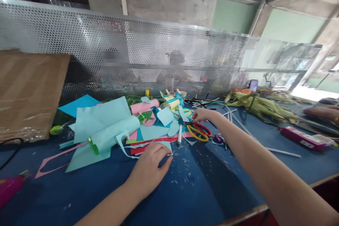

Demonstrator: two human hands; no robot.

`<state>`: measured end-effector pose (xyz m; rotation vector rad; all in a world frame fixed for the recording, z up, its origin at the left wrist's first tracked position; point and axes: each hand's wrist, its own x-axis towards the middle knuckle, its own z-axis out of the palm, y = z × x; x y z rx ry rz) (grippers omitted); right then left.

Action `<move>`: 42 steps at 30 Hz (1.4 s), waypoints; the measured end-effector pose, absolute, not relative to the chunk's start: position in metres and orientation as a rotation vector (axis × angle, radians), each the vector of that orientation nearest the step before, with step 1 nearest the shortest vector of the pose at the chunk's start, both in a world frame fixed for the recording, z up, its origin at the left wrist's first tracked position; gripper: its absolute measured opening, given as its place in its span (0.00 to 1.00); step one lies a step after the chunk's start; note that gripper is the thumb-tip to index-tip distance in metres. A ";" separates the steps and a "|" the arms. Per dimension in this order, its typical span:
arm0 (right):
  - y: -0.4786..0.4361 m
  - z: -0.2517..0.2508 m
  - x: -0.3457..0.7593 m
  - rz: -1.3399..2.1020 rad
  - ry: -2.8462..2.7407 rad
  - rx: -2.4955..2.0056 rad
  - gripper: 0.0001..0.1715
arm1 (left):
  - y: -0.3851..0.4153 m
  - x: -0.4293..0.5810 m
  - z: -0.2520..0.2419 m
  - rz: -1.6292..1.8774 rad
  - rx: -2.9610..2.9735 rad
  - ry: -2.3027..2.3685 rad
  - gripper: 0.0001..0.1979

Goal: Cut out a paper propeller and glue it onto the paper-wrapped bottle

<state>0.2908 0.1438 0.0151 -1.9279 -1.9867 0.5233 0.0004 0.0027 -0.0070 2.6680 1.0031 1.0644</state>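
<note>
My left hand (150, 164) rests low over the near edge of the paper pile, fingers loosely bent and thumb apart. A light blue paper scrap (168, 145) lies under its fingertips. Farther out, my right hand (201, 114) is closed in a pinch just above scissors with red and yellow handles (201, 132); what it pinches, if anything, I cannot make out. A white marker (179, 135) with a green tip lies left of the scissors. Cut light blue pieces (165, 116) and red paper strips (136, 149) surround them.
A green bottle wrapped in light blue paper (115, 132) lies at left, near a cardboard sheet (31, 91). Corn husks (261, 106) and a magenta packet (304, 138) are at right, near another person's hand (321, 113). A perforated metal screen (150, 49) stands behind.
</note>
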 end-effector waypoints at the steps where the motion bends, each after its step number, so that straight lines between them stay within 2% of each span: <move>1: 0.146 0.015 0.291 0.569 -2.021 -1.972 0.17 | 0.004 -0.001 -0.005 1.089 2.681 1.020 0.06; 4: 0.148 0.017 0.289 0.666 -2.140 -2.085 0.17 | 0.014 -0.010 0.004 1.166 2.735 1.138 0.07; 8: 0.142 0.023 0.284 0.583 -2.154 -2.099 0.17 | 0.035 -0.037 0.021 1.266 2.781 1.529 0.06; 13: 0.127 0.040 0.262 0.438 -1.979 -1.977 0.16 | 0.058 -0.077 0.035 0.987 2.576 2.144 0.13; 16: 0.111 0.046 0.230 0.551 -1.918 -1.786 0.10 | 0.064 -0.097 0.043 0.673 2.363 2.328 0.23; 18: 0.095 0.046 0.205 0.722 -1.884 -1.634 0.05 | 0.065 -0.110 0.051 0.431 2.217 2.290 0.32; 20: 0.079 0.044 0.182 0.917 -1.822 -1.486 0.05 | 0.064 -0.121 0.059 0.262 2.095 2.056 0.38; 25: 0.049 0.035 0.149 1.320 -1.581 -1.231 0.05 | 0.057 -0.134 0.070 0.342 1.972 1.850 0.40; 28: 0.044 0.032 0.143 1.463 -1.417 -1.128 0.09 | 0.056 -0.132 0.069 0.494 1.888 1.791 0.37; 32: 0.047 0.029 0.140 1.495 -1.202 -0.994 0.17 | 0.053 -0.116 0.068 0.708 1.668 1.470 0.33; 36: 0.051 0.023 0.142 1.455 -1.025 -0.901 0.24 | 0.045 -0.081 0.062 0.832 1.373 1.207 0.34; 42: 0.048 0.010 0.148 1.509 -0.923 -0.906 0.24 | 0.038 -0.043 0.038 0.769 1.256 1.230 0.33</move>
